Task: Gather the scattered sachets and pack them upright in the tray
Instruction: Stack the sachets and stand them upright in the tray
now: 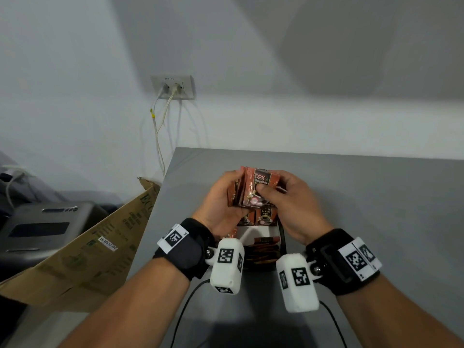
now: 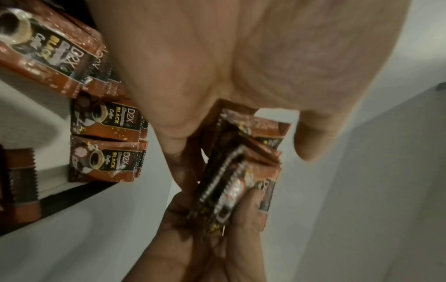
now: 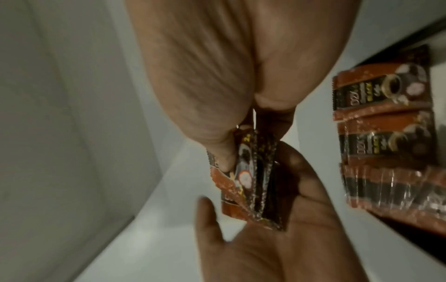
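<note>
Sachet bundle (image 1: pixel 252 188): gripped between left hand (image 1: pixel 221 197) and right hand (image 1: pixel 288 197), fingers curled round it. Tray (image 1: pixel 281 237) lies at the bundle's 6 o'clock.

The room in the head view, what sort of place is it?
Probably an office or back room. A grey table stands by a plain wall with a cabled wall socket, and a printer-like machine sits beside a cardboard box.

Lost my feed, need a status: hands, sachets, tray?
Left hand and right hand both grip one bunch of sachets above the tray. Tray partly packed. Nothing blocking.
</note>
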